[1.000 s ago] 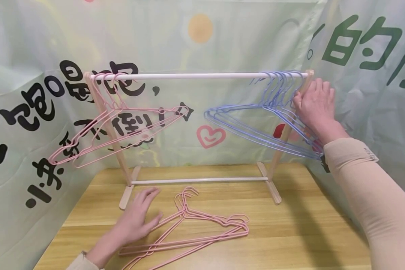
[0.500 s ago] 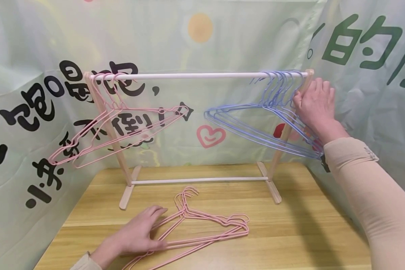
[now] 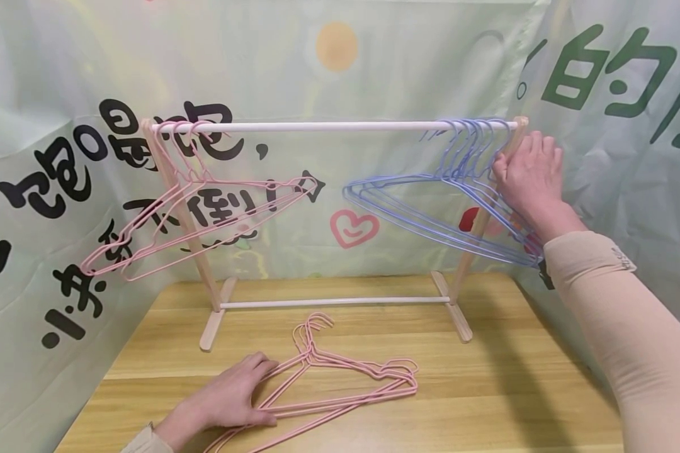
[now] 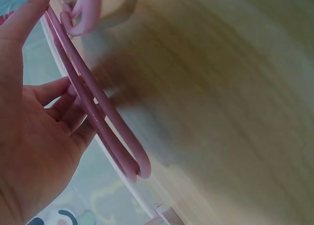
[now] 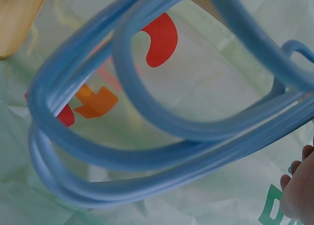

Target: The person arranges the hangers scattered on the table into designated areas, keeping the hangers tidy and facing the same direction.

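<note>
Several pink hangers point(image 3: 311, 358) lie stacked on the table in the head view, hooks toward the rack. At their left end my left hand point(image 3: 232, 390) holds the wires, thumb on the near side and fingers on the far side. The left wrist view shows these pink hangers point(image 4: 100, 124) between thumb and fingers. My right hand point(image 3: 529, 173) grips the upper part of the rack's right wooden post point(image 3: 476, 233); its fingertips are hidden in the head view. Beside that hand, several blue hangers point(image 3: 456, 179) hang close together; their looped ends fill the right wrist view.
A white top bar point(image 3: 328, 127) spans the rack, with pink hangers point(image 3: 201, 181) hung at its left end. Below, a white lower bar point(image 3: 334, 302) joins the wooden feet. Printed cloth point(image 3: 294, 75) stands behind and at both sides of the wooden table point(image 3: 515, 377).
My left hand has come down and toward the near edge onto the left end of the lying pink hangers, its fingers drawing in. The right hand stays on the post.
</note>
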The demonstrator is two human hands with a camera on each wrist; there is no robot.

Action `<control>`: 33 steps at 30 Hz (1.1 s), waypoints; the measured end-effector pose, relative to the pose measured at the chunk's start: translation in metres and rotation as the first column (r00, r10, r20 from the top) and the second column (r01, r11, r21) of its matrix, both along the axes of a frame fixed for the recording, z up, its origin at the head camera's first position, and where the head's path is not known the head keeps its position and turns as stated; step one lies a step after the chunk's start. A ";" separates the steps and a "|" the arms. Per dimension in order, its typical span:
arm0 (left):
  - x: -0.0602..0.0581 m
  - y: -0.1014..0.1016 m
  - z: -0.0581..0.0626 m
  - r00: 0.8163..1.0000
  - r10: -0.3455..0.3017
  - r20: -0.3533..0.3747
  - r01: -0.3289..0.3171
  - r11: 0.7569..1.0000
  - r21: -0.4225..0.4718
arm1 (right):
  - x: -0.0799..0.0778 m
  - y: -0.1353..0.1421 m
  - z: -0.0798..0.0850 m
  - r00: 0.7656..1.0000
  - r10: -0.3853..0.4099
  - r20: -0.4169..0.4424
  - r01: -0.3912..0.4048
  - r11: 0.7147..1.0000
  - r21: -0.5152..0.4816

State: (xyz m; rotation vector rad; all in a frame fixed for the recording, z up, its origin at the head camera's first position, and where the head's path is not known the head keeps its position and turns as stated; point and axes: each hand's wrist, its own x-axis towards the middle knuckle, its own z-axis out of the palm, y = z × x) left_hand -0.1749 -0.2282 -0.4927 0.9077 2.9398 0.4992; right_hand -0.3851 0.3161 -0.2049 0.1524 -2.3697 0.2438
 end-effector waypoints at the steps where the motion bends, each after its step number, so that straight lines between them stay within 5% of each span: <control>1: 0.000 0.000 0.000 1.000 0.001 -0.002 -0.001 1.000 -0.001 | 0.000 0.000 0.000 1.000 0.001 -0.001 -0.001 1.000 -0.001; 14: 0.000 -0.003 -0.002 1.000 -0.004 0.016 0.003 0.999 0.043 | -0.001 0.000 -0.001 1.000 -0.001 -0.001 0.001 1.000 0.002; 33: -0.001 -0.002 -0.005 0.999 0.014 -0.050 -0.008 0.994 0.111 | 0.002 -0.001 0.000 1.000 -0.001 0.010 0.001 1.000 0.002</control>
